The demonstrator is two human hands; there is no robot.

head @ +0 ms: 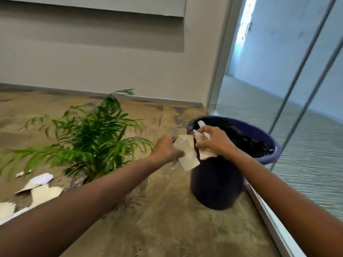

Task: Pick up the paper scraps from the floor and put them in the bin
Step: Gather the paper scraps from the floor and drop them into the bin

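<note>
- Our left hand [167,149] grips a flat, pale beige torn sheet of paper [187,154] by its upper edge. Our right hand [215,140] pinches a smaller bundle of pale paper scraps [206,154], with white ends poking out above the fingers. Both hands are clenched on paper, just beside each other.
- The beige sheet hangs outside the near rim of the round dark-blue plastic bin [217,182], not over its mouth. If we let go here, we judge it would slide down the wall to the floor.
- The right-hand bundle sits about over the rim. A loose pinch could let a piece slip out on the wrong side, and paper this light may drift as it falls.
- The crinkled black liner [241,138] lines the mouth and leaves a wide target once we reach further in.
- The held paper looks thin and light, with ragged torn edges. Blur hides any finer detail.
- More white and beige torn scraps [46,193] lie on the mottled brown carpet [157,210] beside the leafy green potted plant [92,134], well apart from the bin, so several more trips seem needed.
</note>
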